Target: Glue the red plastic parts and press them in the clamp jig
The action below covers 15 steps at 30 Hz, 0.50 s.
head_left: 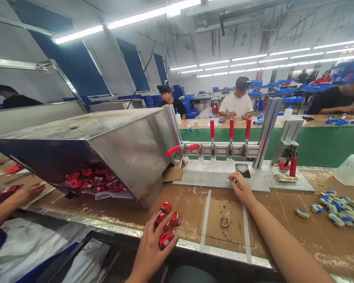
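Note:
Several small red parts (176,218) sit near the bench's front edge. My left hand (153,239) rests over some of them, fingers spread, touching the red pieces under and beside the fingertips. Further right, my right hand (241,188) is at the front edge of the white fixture base (206,177), its fingers curled; whether anything is between them is hidden. Just behind its fingertips lies a dark square plate (243,170) with a pale heart shape. Toggle clamps with red handles (231,129) stand above the base, three upright and two lying over to the left.
A metal box (126,157) full of red parts fills the left. A small round cup with a stick (224,221) stands on taped cardboard (215,204). Blue-and-white parts (339,208) are piled right, near a clear jug (352,169). Another person's hand (28,194) is at far left.

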Motion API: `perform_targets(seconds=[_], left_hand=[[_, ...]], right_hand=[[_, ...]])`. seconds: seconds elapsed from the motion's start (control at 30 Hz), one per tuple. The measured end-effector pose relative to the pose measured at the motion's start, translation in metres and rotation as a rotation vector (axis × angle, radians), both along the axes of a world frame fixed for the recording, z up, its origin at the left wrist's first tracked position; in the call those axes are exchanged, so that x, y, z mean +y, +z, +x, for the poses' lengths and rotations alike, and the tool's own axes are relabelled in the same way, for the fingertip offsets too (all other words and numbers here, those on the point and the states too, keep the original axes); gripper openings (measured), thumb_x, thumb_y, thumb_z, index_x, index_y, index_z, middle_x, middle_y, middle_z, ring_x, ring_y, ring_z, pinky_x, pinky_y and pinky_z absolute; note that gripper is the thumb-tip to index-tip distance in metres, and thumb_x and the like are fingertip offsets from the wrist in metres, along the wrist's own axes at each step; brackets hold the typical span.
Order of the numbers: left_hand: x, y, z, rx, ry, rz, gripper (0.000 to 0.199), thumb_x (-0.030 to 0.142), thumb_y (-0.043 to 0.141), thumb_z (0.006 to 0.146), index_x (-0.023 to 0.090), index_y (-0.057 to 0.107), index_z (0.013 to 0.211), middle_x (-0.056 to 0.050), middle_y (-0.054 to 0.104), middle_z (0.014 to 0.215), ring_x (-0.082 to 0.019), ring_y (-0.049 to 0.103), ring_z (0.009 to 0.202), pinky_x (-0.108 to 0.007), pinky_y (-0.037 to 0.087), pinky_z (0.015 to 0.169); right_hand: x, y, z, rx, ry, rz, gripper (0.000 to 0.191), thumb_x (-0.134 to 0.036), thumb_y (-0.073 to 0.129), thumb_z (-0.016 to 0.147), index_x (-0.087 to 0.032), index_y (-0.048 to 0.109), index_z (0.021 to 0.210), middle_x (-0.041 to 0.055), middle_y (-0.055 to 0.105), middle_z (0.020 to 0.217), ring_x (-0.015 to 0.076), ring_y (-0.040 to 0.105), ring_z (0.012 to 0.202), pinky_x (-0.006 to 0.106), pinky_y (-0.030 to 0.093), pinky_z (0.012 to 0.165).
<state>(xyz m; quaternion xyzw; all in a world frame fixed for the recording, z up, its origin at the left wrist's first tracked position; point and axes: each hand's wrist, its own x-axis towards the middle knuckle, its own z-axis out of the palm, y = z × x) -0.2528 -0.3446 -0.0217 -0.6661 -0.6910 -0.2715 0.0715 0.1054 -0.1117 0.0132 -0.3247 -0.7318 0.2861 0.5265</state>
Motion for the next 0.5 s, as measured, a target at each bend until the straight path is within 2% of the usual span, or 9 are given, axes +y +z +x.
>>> perform_targets(seconds=[0.13,0.23,0.33,0.43,0.5], left_hand=[[0.031,0.009,0.026,-0.009,-0.072,-0.058,0.065,0.05,0.065,0.091,0.034,0.049,0.151,-0.011,0.039,0.158,-0.036,0.042,0.146,-0.056,0.041,0.119],[0.068,0.017,0.031,-0.001,-0.096,-0.137,0.059,0.052,0.069,0.089,0.034,0.059,0.144,-0.012,0.04,0.159,-0.039,0.039,0.147,-0.058,0.039,0.119],[0.097,0.025,0.034,0.037,-0.12,-0.174,0.057,0.052,0.071,0.088,0.03,0.063,0.14,-0.012,0.047,0.155,-0.039,0.037,0.147,-0.057,0.037,0.12],[0.109,0.033,0.043,0.122,-0.117,-0.121,0.053,0.045,0.066,0.092,0.026,0.061,0.141,-0.011,0.06,0.144,-0.037,0.041,0.145,-0.059,0.027,0.125],[0.111,0.037,0.048,0.165,-0.094,-0.085,0.052,0.042,0.066,0.092,0.023,0.06,0.141,-0.012,0.066,0.138,-0.036,0.045,0.142,-0.061,0.021,0.126]], right_hand=[[-0.011,0.014,0.005,-0.088,0.114,-0.074,0.025,-0.045,0.059,0.096,-0.025,0.073,0.091,0.0048,0.067,0.081,0.0231,0.058,0.076,0.035,0.047,0.07],[-0.023,0.019,0.011,-0.233,0.218,-0.127,0.03,-0.049,0.058,0.097,-0.025,0.071,0.085,0.0026,0.067,0.073,0.0214,0.056,0.07,0.033,0.043,0.066],[-0.033,0.017,0.016,-0.426,0.285,-0.075,0.041,-0.054,0.054,0.098,-0.024,0.062,0.072,0.002,0.061,0.068,0.0188,0.05,0.064,0.031,0.036,0.063],[-0.039,0.015,0.018,-0.567,0.361,-0.001,0.051,-0.055,0.046,0.101,-0.022,0.046,0.062,0.0004,0.051,0.061,0.0158,0.041,0.059,0.03,0.028,0.061],[-0.042,0.015,0.018,-0.648,0.426,0.038,0.05,-0.053,0.045,0.102,-0.021,0.044,0.063,-0.0003,0.05,0.061,0.0146,0.038,0.058,0.03,0.026,0.061]])
